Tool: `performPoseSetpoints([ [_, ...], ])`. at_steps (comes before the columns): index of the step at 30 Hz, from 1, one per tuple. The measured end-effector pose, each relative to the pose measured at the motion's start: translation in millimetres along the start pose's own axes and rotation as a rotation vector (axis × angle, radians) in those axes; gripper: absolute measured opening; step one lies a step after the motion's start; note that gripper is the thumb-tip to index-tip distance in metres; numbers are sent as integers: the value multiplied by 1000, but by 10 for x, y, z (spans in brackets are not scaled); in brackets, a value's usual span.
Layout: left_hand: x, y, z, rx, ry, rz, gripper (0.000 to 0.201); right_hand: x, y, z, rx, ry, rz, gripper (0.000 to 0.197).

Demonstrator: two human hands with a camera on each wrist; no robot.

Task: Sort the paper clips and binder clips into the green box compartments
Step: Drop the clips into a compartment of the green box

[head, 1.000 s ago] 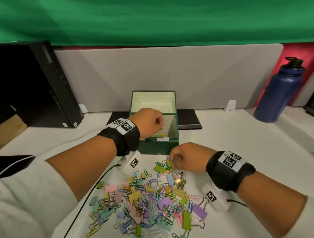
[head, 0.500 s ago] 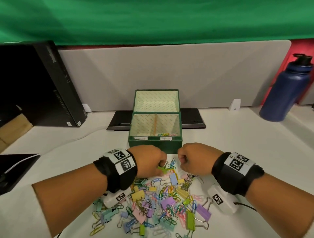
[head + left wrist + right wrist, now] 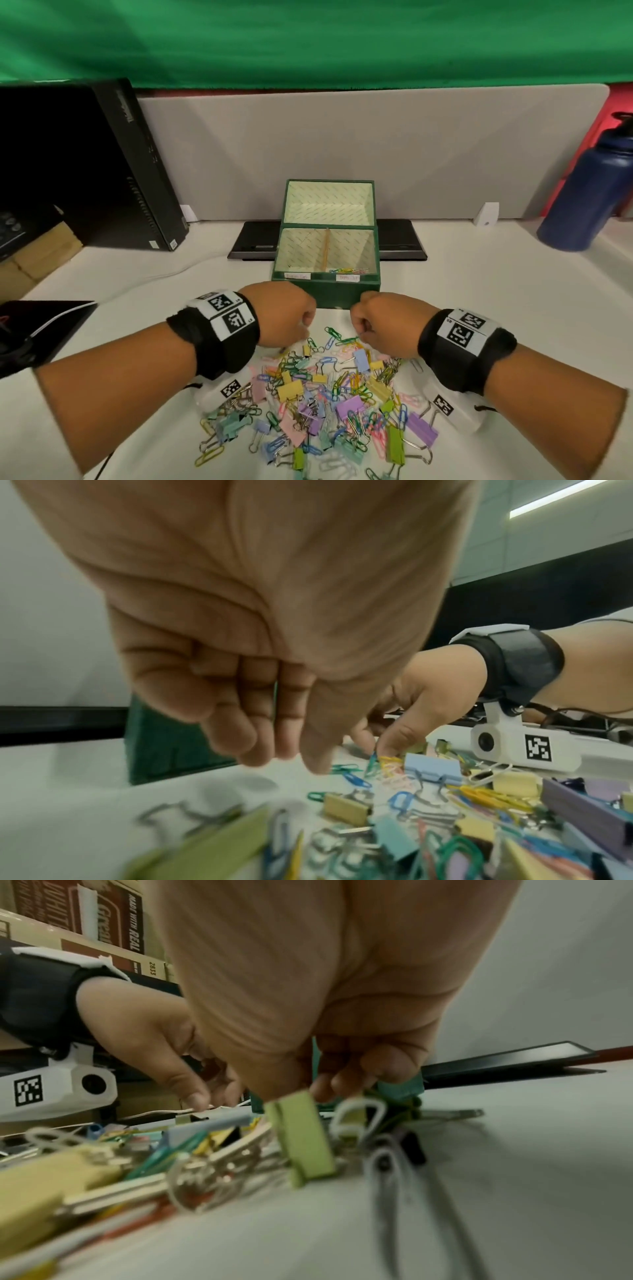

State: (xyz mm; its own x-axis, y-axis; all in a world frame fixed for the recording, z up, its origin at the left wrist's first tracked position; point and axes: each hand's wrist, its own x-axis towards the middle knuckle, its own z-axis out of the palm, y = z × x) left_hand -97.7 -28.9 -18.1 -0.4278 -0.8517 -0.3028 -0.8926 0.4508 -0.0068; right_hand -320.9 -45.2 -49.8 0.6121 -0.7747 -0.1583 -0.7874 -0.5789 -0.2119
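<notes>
Box labels (image 3: 347,278) too small to read; right hand (image 3: 383,322) fingertips hidden; water bottle (image 3: 589,192) cut off.

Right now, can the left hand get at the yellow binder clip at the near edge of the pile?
Probably yes. The left hand hovers at the pile's far edge, and the yellow binder clip lies exposed just below its fingertips, nothing covering it.

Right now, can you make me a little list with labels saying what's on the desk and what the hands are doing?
box: green box, lid open, two compartments
right compartment: a few paper clips
left compartment: looks empty
pile: mixed clips on the white desk, nearer than the box
left hand: fingers curled down at the pile's far edge; hold unclear
right hand: fingertips down among the clips; hold unclear
bottle: blue bottle, far right
</notes>
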Motion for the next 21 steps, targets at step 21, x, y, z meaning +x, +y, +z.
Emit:
performPoseSetpoints([
  [21, 59, -24, -53, -733, -31, 71, 10, -159, 45, -360, 206, -67, 46, 10],
])
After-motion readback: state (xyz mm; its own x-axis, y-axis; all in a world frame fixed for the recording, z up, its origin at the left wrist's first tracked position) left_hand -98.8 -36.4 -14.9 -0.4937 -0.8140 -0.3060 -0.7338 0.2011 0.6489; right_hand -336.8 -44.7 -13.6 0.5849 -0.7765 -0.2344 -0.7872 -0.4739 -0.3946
